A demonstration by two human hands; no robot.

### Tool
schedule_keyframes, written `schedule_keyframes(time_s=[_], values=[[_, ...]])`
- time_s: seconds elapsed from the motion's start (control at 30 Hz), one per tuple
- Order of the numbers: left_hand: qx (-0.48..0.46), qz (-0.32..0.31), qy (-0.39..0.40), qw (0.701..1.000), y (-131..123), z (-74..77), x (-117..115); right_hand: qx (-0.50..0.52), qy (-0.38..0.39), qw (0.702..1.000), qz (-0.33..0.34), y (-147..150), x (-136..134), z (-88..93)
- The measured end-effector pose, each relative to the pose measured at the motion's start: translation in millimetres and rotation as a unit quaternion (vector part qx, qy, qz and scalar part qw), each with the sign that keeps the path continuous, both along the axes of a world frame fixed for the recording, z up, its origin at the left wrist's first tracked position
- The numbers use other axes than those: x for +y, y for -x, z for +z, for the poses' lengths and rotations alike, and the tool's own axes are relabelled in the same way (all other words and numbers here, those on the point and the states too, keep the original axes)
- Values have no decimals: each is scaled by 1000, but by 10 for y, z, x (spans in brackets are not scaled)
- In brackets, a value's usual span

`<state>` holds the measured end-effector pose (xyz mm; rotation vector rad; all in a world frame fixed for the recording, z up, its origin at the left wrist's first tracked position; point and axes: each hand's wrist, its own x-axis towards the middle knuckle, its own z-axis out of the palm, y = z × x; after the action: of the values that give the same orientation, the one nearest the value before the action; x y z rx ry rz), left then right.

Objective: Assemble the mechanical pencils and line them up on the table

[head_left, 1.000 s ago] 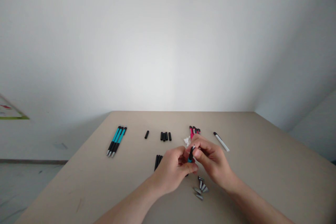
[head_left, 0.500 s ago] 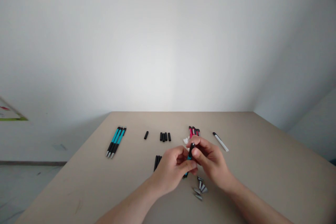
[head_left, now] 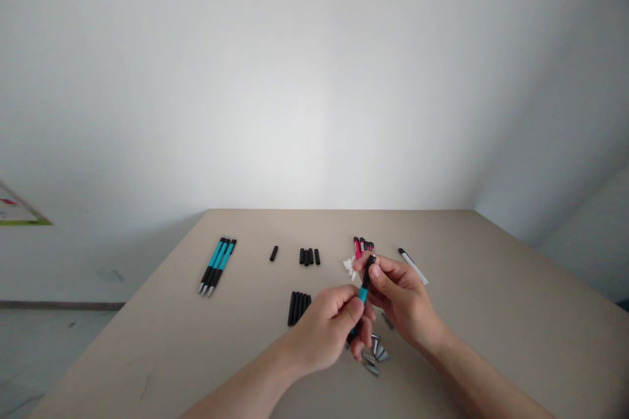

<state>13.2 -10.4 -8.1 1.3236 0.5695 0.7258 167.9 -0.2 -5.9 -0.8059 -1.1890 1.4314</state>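
Observation:
A blue and black pen (head_left: 362,294) is held slantwise between both hands. My left hand (head_left: 333,321) is closed around its lower part, with the thumb on the barrel. Higher up, my right hand (head_left: 400,291) pinches the black end between thumb and fingers. Fingers hide parts of the barrel. Just below the hands lie several silver cone-shaped pen tips (head_left: 377,352). Beside my left hand is a row of long black tubes (head_left: 297,308), partly covered by it. Small white pieces (head_left: 350,266) lie just beyond the right fingertips.
Three blue and black pens (head_left: 217,266) lie side by side at the left of the table (head_left: 162,334). Short black sleeves (head_left: 309,256) sit near the back, one (head_left: 274,253) apart. Pink and black pieces (head_left: 362,245) and a white, black-ended stick (head_left: 413,266) lie to the right.
Both hands have shifted slightly, the right one up and to the right along with the pen's black end. More of the pen and of the black tube row now shows.

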Motion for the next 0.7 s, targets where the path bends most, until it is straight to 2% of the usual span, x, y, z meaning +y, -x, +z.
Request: schedule_keyframes(time_s=[0.2, 0.47, 0.7], values=[[15, 49, -38, 998, 4, -35, 40, -27, -26, 998, 43, -25, 21, -5], [47, 112, -57, 991, -6, 42, -35, 24, -23, 999, 29, 1, 31, -17], [77, 137, -71, 985, -35, 72, -67, 38, -17, 999, 27, 4, 30, -32]])
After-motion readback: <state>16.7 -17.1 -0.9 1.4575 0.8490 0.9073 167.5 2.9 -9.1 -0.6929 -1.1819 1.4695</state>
